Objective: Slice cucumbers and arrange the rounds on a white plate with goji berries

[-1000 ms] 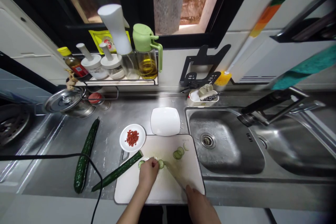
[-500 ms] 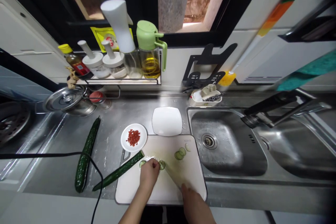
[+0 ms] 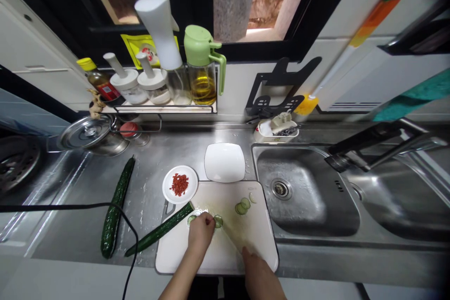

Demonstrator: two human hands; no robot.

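Note:
On the white cutting board (image 3: 186,260), my left hand (image 3: 201,232) has its fingers pinched together, the tips against a cucumber slice (image 3: 218,221). Another slice (image 3: 191,219) peeks out on that hand's left side. My right hand (image 3: 256,265) is wrapped round the handle of a knife (image 3: 232,236), whose pale blade points up and left toward the slice at my left fingers. Several thin cucumber slices (image 3: 242,206) lie at the board's upper right. A cut cucumber (image 3: 160,230) rests across the board's left edge, its cut end near my left hand.
Left on the steel counter lies a whole cucumber (image 3: 117,208), a black cable (image 3: 124,218) passing over it. Behind the board are a plate (image 3: 167,193) of small red pieces and a white dish (image 3: 224,162). A sink (image 3: 305,197) is to the right; a condiment shelf (image 3: 165,109) stands behind.
The whole view has shifted very slightly. Both hands, the knife and the cucumber pieces keep nearly the same places.

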